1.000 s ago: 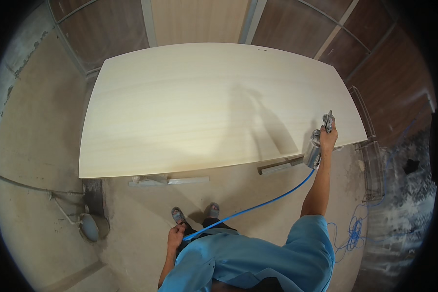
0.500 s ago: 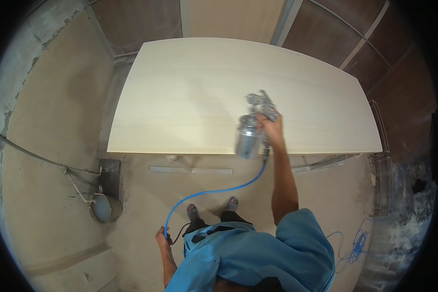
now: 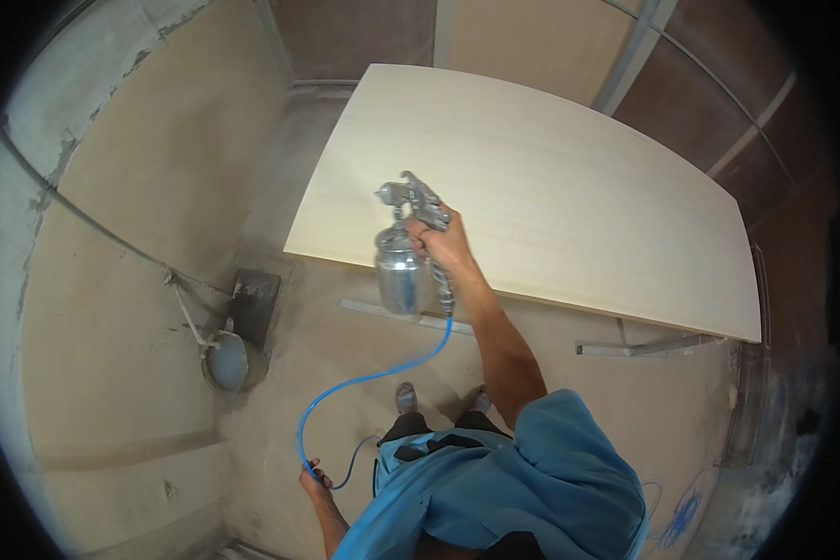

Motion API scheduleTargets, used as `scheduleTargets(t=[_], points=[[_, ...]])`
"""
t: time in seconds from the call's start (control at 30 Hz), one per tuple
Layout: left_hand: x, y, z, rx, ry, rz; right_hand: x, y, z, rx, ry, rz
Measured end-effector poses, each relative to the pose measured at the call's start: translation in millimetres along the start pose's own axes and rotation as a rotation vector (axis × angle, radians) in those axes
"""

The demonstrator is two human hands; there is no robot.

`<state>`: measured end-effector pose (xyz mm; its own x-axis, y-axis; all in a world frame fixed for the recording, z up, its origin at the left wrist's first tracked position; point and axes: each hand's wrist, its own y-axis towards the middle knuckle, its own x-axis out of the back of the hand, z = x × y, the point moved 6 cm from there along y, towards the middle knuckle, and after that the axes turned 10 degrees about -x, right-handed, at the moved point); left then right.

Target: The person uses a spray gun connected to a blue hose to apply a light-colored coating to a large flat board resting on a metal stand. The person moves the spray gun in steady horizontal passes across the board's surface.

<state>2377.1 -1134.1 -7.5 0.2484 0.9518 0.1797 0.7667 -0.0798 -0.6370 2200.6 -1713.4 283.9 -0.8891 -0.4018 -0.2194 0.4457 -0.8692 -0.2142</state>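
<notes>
My right hand (image 3: pixel 441 241) is wrapped round the grip of a metal spray gun (image 3: pixel 422 200), whose silver cup (image 3: pixel 401 278) hangs below it. The gun is above the near edge of a large pale panel (image 3: pixel 541 196), toward its left end, with its nozzle pointing left. From the bottom of the grip a blue air hose (image 3: pixel 369 377) curves down to the left. My left hand (image 3: pixel 315 474), low at my side, is closed round that hose. Past the hand, the hose loops back toward my waist.
A bucket (image 3: pixel 233 362) of whitish liquid stands on the floor at left, near a dark slab (image 3: pixel 255 303) and the wall. Metal support legs (image 3: pixel 644 349) show under the panel. Blue hose lies coiled (image 3: pixel 683 518) at lower right. Brown partition panels (image 3: pixel 681 103) stand behind.
My right hand has carried the spray gun left across the panel toward its left end. The view has turned, so the panel now sits farther right and tilted. My left hand still holds the hose.
</notes>
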Motion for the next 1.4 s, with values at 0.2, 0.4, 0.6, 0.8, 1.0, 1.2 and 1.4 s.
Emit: scheduleTargets(t=[0.2,0.4,0.6,0.8,1.0,1.2,1.4], points=[[-36.4,-34.2,-19.3,-0.093,0.159,0.171,122.5,-74.9,17.0,0.139,-0.26,-0.343],[-121.9,-85.3,-15.6,-0.252,0.358,0.363,334.3,-200.1,25.0,0.149,-0.25,-0.652],[-230.4,-122.0,-10.4,-0.395,0.693,0.712,474.1,-329.3,60.4,0.255,-0.525,-1.113],[-283.4,-107.7,8.8,-0.53,0.845,0.973,462.3,-370.3,97.4,0.284,-0.859,-1.488],[-258.9,-62.8,-2.2,-0.538,0.659,0.975,426.5,-340.4,63.5,0.088,-0.455,-1.257],[-179.1,-17.1,-26.5,-0.21,0.575,0.623,360.8,-252.6,15.5,0.237,-0.07,-0.918],[-79.7,13.8,-34.1,-0.133,0.35,0.355,232.5,-153.2,14.7,0.127,-0.046,-0.674]])
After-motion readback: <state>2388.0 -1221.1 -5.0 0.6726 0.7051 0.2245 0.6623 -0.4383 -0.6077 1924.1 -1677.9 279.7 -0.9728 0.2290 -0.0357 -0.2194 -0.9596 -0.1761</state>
